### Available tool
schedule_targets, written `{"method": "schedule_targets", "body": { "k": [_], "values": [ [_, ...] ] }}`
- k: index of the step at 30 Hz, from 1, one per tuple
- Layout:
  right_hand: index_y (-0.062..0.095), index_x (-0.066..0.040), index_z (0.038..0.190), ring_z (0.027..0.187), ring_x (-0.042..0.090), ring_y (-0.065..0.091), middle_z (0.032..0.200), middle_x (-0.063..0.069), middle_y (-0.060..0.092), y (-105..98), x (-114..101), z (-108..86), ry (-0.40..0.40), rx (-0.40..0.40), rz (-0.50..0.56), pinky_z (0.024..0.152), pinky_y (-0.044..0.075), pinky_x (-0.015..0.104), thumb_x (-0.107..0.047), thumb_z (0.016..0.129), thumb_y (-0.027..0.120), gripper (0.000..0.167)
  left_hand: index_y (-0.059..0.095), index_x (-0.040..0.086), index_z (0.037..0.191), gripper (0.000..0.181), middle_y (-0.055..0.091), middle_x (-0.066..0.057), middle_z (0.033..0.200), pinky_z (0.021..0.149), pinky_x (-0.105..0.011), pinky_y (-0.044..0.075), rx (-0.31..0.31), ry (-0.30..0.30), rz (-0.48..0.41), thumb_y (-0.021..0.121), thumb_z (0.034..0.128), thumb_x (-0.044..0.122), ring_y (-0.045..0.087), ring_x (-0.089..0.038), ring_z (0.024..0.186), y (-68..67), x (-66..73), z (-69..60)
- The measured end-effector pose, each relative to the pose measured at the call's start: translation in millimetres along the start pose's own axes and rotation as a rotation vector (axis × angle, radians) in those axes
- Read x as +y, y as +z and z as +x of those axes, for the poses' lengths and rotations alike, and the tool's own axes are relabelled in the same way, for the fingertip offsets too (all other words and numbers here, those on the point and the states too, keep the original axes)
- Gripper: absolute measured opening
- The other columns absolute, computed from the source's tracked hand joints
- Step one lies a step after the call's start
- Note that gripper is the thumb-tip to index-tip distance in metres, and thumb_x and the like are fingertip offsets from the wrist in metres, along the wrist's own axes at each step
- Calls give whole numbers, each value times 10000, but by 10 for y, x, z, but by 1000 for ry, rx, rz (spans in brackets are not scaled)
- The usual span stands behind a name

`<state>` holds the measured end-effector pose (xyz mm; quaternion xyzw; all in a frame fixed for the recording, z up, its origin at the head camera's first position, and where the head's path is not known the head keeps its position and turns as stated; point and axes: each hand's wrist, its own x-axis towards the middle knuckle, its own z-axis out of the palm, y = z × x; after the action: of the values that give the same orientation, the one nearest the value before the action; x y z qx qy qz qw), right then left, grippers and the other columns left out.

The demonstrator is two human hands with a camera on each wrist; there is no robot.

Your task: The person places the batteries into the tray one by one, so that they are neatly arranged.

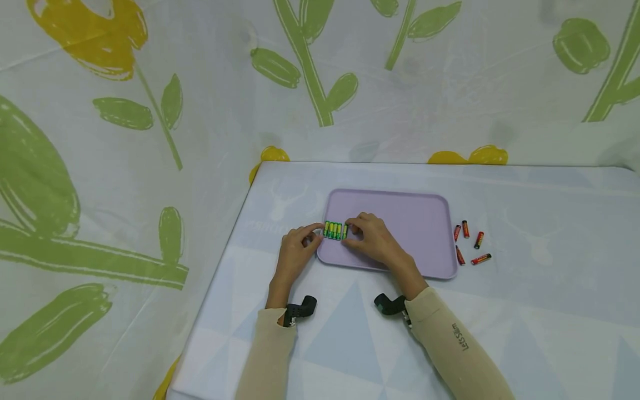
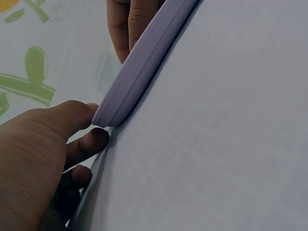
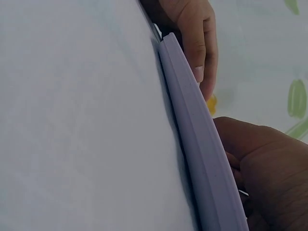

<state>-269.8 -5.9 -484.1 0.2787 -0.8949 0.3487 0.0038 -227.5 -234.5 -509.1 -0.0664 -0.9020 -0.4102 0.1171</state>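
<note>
On the lilac tray (image 1: 410, 233), several green-and-yellow batteries (image 1: 333, 230) lie side by side in a row near the left rim. At the row's right end, my right hand (image 1: 375, 239) pinches one green battery (image 1: 345, 231) between thumb and index finger, with a small gap to its neighbour. My left hand (image 1: 295, 250) is at the tray's left rim, its thumb and index fingertips beside the leftmost battery. Whether those fingertips touch it is not clear. In both wrist views the tray's raised side (image 2: 139, 62) (image 3: 197, 134) hides the batteries.
Several red-and-black batteries (image 1: 479, 240) lie scattered on the tablecloth (image 1: 550, 278) just right of the tray. A cloth wall with printed leaves (image 1: 125, 114) borders the table on the left and at the back. A black wrist camera (image 1: 301, 307) sits on the left wrist.
</note>
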Motion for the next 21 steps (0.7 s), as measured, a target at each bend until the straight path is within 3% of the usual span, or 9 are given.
{"method": "schedule_targets", "body": {
  "k": [10,21],
  "values": [
    [661,-31,1259,908,221,513,984,40,585,-133,-47,-61,24,-17,-1,908,391,461,-266,870,803,476,721,263,1231,269,625,62,843,836,-388,333,-10,-18,-9,700,964,238,478,-163,764,32,1,-1],
    [685,-34,1215,932,260,539,995,101,619,-561,-92,-327,24,81,-33,864,415,430,-238,893,775,392,717,269,1234,268,638,59,851,852,-399,325,-21,-27,-13,695,967,267,482,-173,772,9,-28,6]
  ]
}}
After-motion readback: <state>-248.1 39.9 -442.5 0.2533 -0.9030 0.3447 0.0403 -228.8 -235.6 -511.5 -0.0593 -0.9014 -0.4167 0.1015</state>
